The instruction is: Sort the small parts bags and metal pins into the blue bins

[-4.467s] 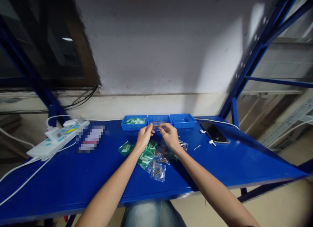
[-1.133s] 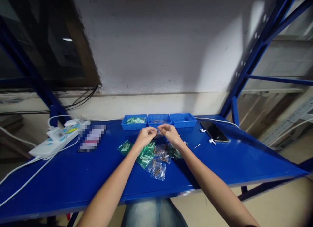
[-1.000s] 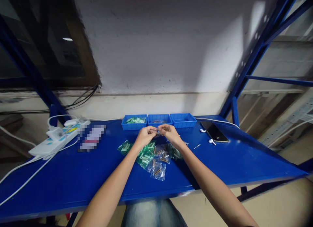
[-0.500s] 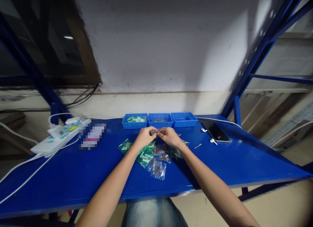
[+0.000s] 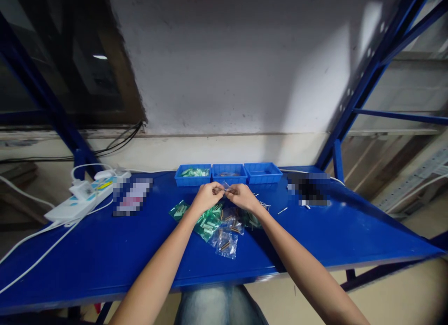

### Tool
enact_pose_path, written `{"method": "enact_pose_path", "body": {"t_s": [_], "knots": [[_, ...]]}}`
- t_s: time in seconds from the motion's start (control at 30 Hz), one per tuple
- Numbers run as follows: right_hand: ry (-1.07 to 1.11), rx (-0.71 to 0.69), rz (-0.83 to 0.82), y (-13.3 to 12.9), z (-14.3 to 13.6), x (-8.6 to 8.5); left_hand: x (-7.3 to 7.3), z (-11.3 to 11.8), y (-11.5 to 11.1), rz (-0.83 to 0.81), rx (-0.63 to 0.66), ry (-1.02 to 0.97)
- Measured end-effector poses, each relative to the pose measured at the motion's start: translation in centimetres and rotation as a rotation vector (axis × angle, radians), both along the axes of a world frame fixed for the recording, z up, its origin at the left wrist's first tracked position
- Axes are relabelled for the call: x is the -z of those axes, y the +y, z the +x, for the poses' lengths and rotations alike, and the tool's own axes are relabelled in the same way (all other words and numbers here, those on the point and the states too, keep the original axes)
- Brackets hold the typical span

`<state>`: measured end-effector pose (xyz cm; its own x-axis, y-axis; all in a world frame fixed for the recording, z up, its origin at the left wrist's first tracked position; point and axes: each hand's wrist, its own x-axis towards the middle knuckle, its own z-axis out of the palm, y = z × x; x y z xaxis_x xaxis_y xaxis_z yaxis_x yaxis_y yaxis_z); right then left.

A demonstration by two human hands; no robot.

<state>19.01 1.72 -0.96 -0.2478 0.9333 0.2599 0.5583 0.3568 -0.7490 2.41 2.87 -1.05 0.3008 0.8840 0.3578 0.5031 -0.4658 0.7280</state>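
Note:
My left hand (image 5: 209, 195) and my right hand (image 5: 241, 195) meet near the middle of the blue table, fingertips pinched on a small clear plastic bag (image 5: 226, 186) between them. What the bag holds is too small to tell. Green bags (image 5: 208, 222) with pale pieces lie below my left hand. Beside them are clear bags (image 5: 227, 244) with brass-coloured pins. Partly under my right wrist are another green bag (image 5: 252, 220) and thin white sticks (image 5: 264, 205).
Three blue trays (image 5: 228, 179) stand along the back; the left one holds green bags. A power strip (image 5: 86, 196) with cables lies left. One thin stick (image 5: 282, 210) and a blurred dark object (image 5: 313, 189) are right.
The clear bag now shows above my fingertips, where little of it was visible before. Both hands stay nearly in place. The view has shifted slightly.

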Motion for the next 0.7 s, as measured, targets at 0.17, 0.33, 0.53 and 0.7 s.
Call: {"method": "enact_pose_path", "body": {"t_s": [0.17,0.33,0.53,0.7], "knots": [[-0.004,-0.023,-0.003,-0.14,0.10,-0.17,-0.20,-0.37,-0.06,0.011,0.067,0.054],[0.010,-0.021,-0.015,-0.32,0.02,-0.34,-0.41,-0.35,-0.14,0.019,0.081,0.083],[0.037,0.004,0.009,-0.33,-0.10,-0.32,-0.56,-0.21,-0.26,-0.011,0.100,0.034],[0.068,0.066,0.109,-0.08,0.13,-0.20,0.06,-0.19,0.49,-0.201,-0.042,-0.223]]}}
